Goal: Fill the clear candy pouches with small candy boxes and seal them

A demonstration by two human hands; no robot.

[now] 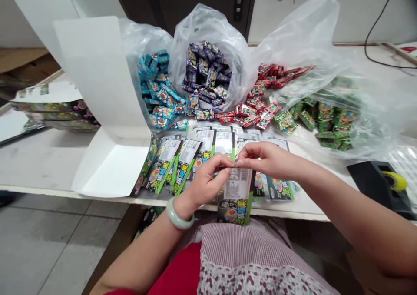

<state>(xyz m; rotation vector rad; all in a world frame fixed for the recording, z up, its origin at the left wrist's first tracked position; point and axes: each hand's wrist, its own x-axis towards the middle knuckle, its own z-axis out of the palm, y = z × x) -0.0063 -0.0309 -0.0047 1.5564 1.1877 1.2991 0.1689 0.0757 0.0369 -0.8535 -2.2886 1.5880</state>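
My left hand (208, 180) and my right hand (263, 158) both pinch the top edge of a small printed packet (235, 199), which hangs upright over my lap at the table's front edge. The packet is dark with green trim and a white barcode label. A pale green bangle (177, 217) circles my left wrist. Behind my hands, a row of several flat packets of the same kind (182, 160) lies on the table.
Clear plastic bags hold small wrapped sweets: blue (158, 88), purple (205, 75), red (260, 99) and green (325, 121). An open white cardboard box (107, 112) stands at the left. A black tape dispenser (381, 186) sits at the right edge.
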